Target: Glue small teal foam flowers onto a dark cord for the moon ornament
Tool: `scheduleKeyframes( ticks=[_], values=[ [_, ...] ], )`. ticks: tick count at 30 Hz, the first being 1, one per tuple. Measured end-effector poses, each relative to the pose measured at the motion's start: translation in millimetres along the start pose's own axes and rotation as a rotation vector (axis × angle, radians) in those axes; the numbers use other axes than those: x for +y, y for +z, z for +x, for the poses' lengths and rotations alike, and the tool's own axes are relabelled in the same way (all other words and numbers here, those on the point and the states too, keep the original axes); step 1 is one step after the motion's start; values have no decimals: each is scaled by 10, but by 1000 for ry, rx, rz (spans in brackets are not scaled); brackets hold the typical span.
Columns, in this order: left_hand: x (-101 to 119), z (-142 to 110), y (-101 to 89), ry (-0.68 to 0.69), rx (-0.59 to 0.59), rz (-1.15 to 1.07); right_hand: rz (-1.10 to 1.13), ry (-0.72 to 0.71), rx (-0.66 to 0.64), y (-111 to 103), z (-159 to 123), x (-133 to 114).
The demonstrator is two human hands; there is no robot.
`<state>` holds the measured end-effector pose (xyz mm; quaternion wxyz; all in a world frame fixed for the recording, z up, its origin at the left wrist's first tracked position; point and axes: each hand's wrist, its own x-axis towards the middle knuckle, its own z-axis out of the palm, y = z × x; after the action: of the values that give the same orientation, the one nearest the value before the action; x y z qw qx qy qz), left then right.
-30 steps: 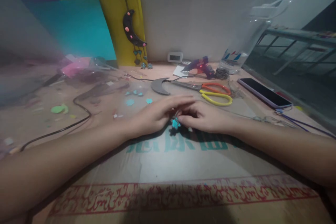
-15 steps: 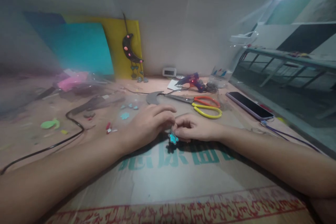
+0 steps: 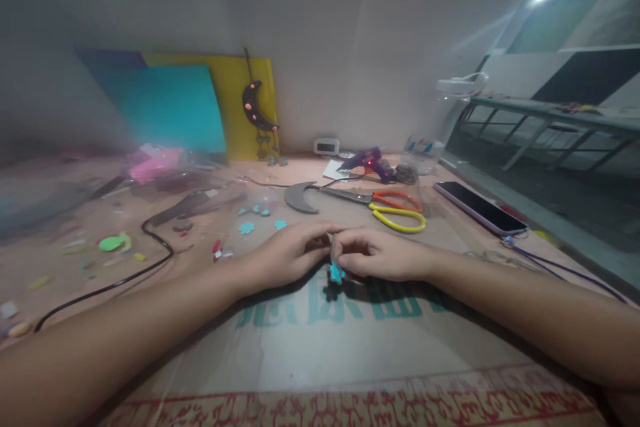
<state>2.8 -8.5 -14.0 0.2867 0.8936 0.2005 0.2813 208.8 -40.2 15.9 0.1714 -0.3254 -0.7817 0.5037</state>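
My left hand (image 3: 286, 255) and my right hand (image 3: 374, 255) meet fingertip to fingertip at the middle of the table. Between them hangs a small teal flower-shaped piece (image 3: 337, 273), just above the cardboard sheet (image 3: 320, 347). My right fingers are curled in a pinch over it, apparently on a thin thread too fine to make out. The left fingers reach out and press against the same spot. Behind the hands lie a grey crescent cutout (image 3: 299, 197) and scissors with orange and yellow handles (image 3: 390, 207).
Loose teal flowers (image 3: 246, 227) and scraps lie left of the hands, with a black cable (image 3: 125, 273). A purple glue gun (image 3: 370, 163), a phone (image 3: 480, 207), a plastic bottle (image 3: 440, 127), coloured sheets (image 3: 165, 110) and a hanging moon ornament (image 3: 256, 107) stand further back.
The view tilted up and drifted slightly. Both hands stayed together on the teal piece, with the left fingers closing in against the right fingertips.
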Motion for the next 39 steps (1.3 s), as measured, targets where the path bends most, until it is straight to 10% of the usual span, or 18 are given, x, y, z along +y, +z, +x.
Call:
scheduleKeyframes(
  ticks=[16, 28, 39],
  values=[
    [31, 11, -75, -53, 81, 13, 156, 46, -2, 59, -28, 4],
    [20, 116, -150, -443, 300, -864, 118, 31, 326, 50, 43, 5],
    [109, -44, -266, 18, 490, 503, 14, 79, 512, 7, 76, 53]
  ],
)
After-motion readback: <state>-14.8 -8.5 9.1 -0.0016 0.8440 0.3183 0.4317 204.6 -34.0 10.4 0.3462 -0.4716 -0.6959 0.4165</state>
